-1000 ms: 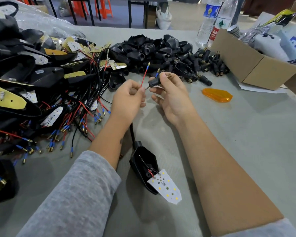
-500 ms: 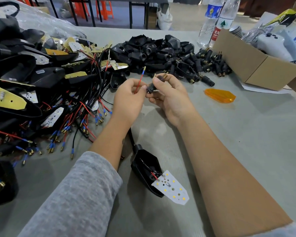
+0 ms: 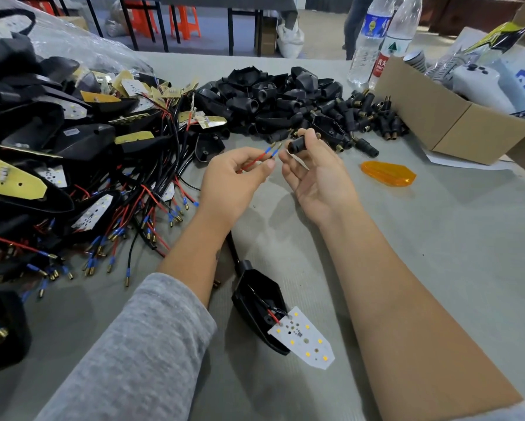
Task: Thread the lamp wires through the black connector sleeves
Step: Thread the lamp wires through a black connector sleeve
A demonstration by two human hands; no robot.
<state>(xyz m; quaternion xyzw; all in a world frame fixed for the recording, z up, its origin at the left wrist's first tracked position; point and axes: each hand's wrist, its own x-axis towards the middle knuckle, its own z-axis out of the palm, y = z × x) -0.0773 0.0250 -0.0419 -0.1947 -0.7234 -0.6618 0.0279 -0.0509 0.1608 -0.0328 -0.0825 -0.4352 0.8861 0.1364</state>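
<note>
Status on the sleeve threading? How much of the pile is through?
Done: cannot tell; no lamp on the table visibly wears a sleeve. In hand: the left hand pinches the wires, tips just short of the black sleeve held by the right hand; not yet entered. Their lamp lies near the forearms. Left: the wired lamp pile on the left, and the loose sleeves by the cardboard box.

Single head cam, wide-angle, looking forward and down along both forearms at the grey table (image 3: 437,238). Close range. Far table edge sits near the frame top, floor beyond.
</note>
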